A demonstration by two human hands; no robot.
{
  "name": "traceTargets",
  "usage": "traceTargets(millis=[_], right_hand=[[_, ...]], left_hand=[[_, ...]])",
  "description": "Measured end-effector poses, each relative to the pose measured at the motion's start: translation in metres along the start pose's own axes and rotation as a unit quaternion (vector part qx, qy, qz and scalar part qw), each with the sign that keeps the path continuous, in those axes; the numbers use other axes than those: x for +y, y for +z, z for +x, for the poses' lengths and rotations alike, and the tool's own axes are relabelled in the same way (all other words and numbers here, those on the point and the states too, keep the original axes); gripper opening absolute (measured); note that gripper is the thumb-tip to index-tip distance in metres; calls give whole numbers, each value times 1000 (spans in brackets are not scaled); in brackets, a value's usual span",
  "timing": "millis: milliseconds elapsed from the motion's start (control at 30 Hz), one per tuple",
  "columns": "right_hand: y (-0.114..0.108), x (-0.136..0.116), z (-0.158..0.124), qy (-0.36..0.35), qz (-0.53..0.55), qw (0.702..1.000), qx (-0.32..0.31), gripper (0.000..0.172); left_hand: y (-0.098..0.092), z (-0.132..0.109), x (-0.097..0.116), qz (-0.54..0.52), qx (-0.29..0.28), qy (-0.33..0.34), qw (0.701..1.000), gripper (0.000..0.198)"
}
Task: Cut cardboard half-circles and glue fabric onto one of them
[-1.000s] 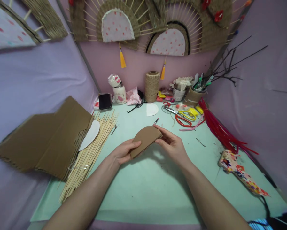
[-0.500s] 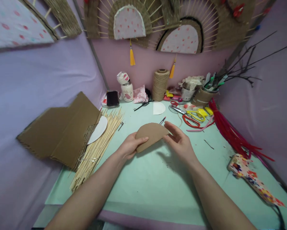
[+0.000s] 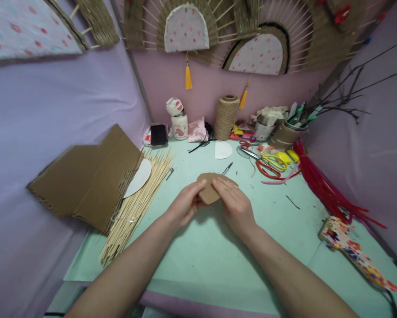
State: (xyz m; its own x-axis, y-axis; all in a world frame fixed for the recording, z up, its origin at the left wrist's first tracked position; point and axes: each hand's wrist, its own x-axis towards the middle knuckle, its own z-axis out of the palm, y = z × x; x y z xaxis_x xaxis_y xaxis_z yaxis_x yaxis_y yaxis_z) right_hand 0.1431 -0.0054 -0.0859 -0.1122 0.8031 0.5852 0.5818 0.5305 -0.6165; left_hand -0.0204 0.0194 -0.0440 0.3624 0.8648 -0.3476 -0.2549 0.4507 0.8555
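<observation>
A brown cardboard half-circle [image 3: 208,191] is held between both hands over the middle of the table. My left hand [image 3: 188,201] grips its left end, thumb on top and fingers underneath. Across the right part of the card lies my right hand [image 3: 234,201], its fingers on the upper face and its thumb hidden. Just behind the card, a pen [image 3: 227,168] rests on the table. Farther back is a white paper half-circle [image 3: 223,149].
Bamboo sticks [image 3: 137,207] and folded cardboard [image 3: 85,176] lie left. Scissors [image 3: 268,163], a twine spool [image 3: 226,118] and a pot of pens [image 3: 288,132] stand or lie behind. Red pipe cleaners [image 3: 321,185] and a flower-patterned glue gun [image 3: 354,251] are on the right.
My right hand has moved left from the half-circle's right tip and now lies over its upper face. The left hand still holds the left end. The view has shifted slightly.
</observation>
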Motion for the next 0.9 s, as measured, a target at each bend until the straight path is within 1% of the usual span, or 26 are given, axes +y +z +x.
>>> traceTargets(millis=[33,67,100,133,167,200,233,267,300,333,367,400,467,533,567,600,633,667,733,833,900], right_hand=[[-1,1,1,51,41,997,32,40],[-1,1,2,112,94,987,64,35],[0,1,3,173,159,968,87,29],[1,0,4,227,232,941,96,24],[2,-1,5,266,306,910,89,21],[4,-3,6,289,373,879,71,22],[6,-5,6,300,425,853,43,24],[8,-6,6,304,458,835,16,27],[10,-6,6,306,469,828,-2,28],[10,-5,5,309,458,833,-11,29],[10,-3,5,312,427,849,-12,31],[9,0,4,316,378,870,0,34],[5,8,3,306,253,917,48,43],[2,14,1,255,138,954,76,54],[1,16,0,220,99,968,70,57],[1,17,-2,185,75,979,47,59],[3,17,-3,155,59,986,13,62],[5,17,-3,135,50,989,-19,64],[10,16,-4,118,38,991,-55,68],[15,18,-2,134,31,989,-57,65],[17,21,1,149,34,987,-56,63]], left_hand=[[-2,0,1,7,-6,24,1000,52],[-4,1,0,31,8,59,998,56],[-6,3,-1,73,39,102,991,57],[-8,5,-3,122,77,148,978,61],[-9,8,-5,164,101,191,963,69],[-10,10,-7,190,102,221,951,77],[-11,12,-10,200,80,237,947,79],[-12,13,-11,201,49,242,948,73],[-13,14,-12,202,22,242,949,60],[-14,14,-12,216,12,242,946,46],[-15,14,-11,244,16,245,938,35],[-16,14,-10,283,28,254,924,27],[-18,13,-6,376,45,276,883,21],[-20,13,-3,469,32,288,834,21],[-20,13,-2,510,19,288,810,22],[-19,14,-3,545,6,283,789,23],[-19,15,-4,570,-7,278,773,25],[-19,16,-5,582,-14,275,765,26],[-19,18,-9,576,-1,279,768,28],[-23,23,-11,535,54,284,794,26],[-26,27,-11,509,68,268,815,22]])
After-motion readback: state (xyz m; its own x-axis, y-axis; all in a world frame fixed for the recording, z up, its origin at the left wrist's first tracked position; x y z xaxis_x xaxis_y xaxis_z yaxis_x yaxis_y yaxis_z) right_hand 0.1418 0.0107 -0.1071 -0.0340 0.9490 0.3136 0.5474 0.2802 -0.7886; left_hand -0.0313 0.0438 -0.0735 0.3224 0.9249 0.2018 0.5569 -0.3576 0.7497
